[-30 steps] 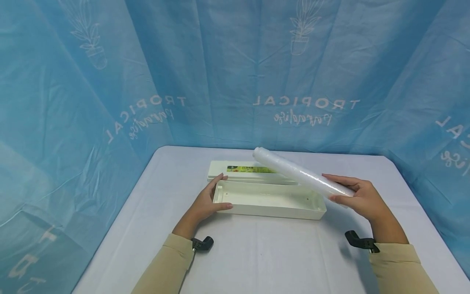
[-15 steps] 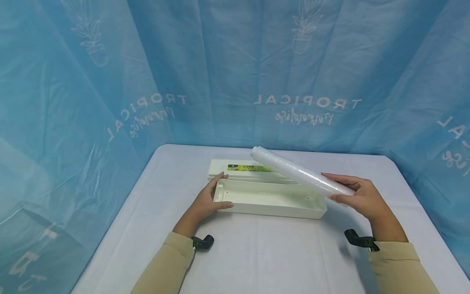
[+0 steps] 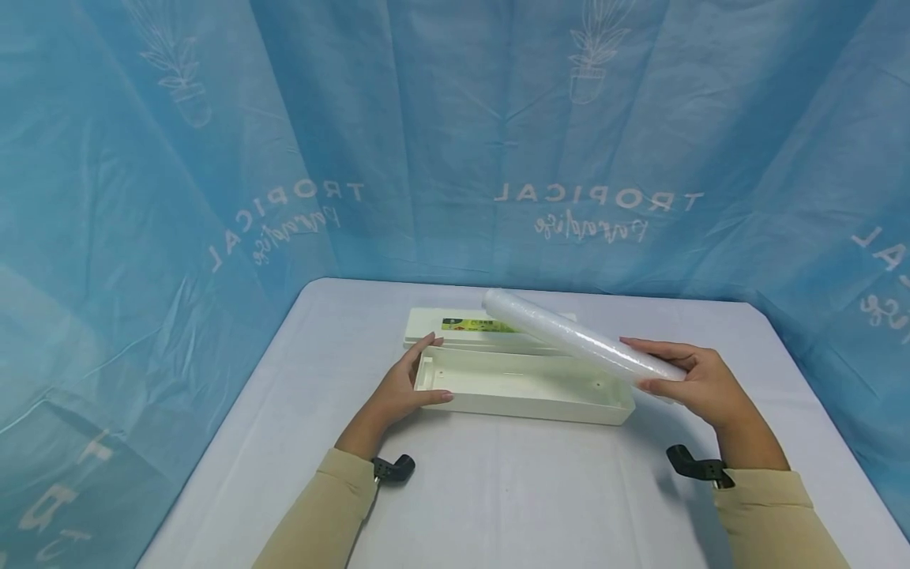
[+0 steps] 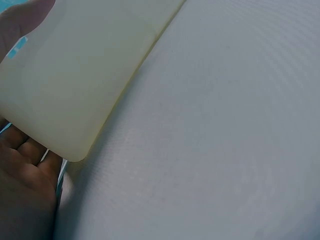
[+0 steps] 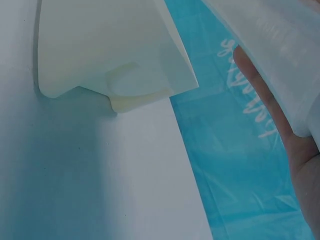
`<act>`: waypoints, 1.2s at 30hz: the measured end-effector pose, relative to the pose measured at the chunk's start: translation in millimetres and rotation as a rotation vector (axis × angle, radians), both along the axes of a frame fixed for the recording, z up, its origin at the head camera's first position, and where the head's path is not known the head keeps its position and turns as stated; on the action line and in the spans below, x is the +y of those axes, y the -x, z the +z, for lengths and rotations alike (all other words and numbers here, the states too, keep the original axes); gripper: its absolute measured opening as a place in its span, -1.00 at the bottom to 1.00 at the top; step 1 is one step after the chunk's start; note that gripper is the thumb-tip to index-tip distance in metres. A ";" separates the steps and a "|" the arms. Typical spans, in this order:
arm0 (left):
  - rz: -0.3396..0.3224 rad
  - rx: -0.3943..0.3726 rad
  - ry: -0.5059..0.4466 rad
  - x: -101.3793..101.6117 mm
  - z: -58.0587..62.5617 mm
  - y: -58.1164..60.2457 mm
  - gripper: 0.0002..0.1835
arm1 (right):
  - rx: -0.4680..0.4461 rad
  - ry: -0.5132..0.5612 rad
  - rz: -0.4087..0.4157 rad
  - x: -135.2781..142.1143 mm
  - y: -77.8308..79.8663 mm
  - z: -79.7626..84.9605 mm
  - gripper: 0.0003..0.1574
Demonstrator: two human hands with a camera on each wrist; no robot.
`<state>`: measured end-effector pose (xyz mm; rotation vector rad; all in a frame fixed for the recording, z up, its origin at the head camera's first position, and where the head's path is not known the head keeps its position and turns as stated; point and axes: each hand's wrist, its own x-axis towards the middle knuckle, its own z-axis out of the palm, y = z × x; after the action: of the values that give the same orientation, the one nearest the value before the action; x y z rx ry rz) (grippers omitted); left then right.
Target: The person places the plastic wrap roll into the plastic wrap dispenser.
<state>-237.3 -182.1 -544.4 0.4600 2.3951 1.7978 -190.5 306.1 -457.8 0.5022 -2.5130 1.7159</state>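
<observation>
My left hand [image 3: 394,391] grips the left end of a long, pale cream open box [image 3: 526,406], thumb on its front wall and fingers at the back. In the left wrist view the thumb [image 4: 25,20] lies against the box wall [image 4: 95,75]. Near its end, my right hand [image 3: 704,385] holds a roll of plastic wrap [image 3: 569,332], tilted with its far end up and to the left, above the box's right part. The right wrist view shows a finger [image 5: 262,90] along the roll [image 5: 280,55], apart from the box end [image 5: 115,45].
Behind the box lies its matching pale lid [image 3: 426,322] with a green and yellow label [image 3: 472,325], partly covered by the roll. A white cloth covers the table [image 3: 498,490]. Blue printed curtains [image 3: 455,142] enclose its back and sides.
The roll's far left end has dipped slightly and shifted a little left. Both hands keep their hold, and the box stays almost in place.
</observation>
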 end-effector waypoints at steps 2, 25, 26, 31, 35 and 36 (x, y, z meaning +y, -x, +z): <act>0.003 0.002 0.003 0.0 0.2 -0.3 0.28 | 0.005 0.006 0.012 -0.3 0.4 -0.4 -0.31; -0.009 0.000 -0.010 -0.6 -1.2 1.2 0.27 | 0.030 -0.012 0.104 -2.2 6.1 -0.7 -0.35; -0.010 0.001 -0.011 -0.6 -1.2 1.1 0.28 | 0.031 -0.012 0.108 -2.2 6.2 -0.8 -0.35; -0.004 0.001 0.001 0.0 -0.4 0.6 0.27 | 0.036 -0.003 0.133 -2.3 7.3 -0.7 -0.35; 0.000 0.005 0.011 0.7 0.8 0.1 0.28 | 0.038 -0.014 0.131 -3.3 8.1 0.6 -0.36; 0.001 0.005 0.011 0.7 1.0 0.1 0.28 | 0.036 -0.016 0.130 -3.6 8.2 1.1 -0.36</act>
<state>-237.4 -181.5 -543.4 0.4622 2.4074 1.7854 -198.6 302.5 -456.7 0.7064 -2.5223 1.7132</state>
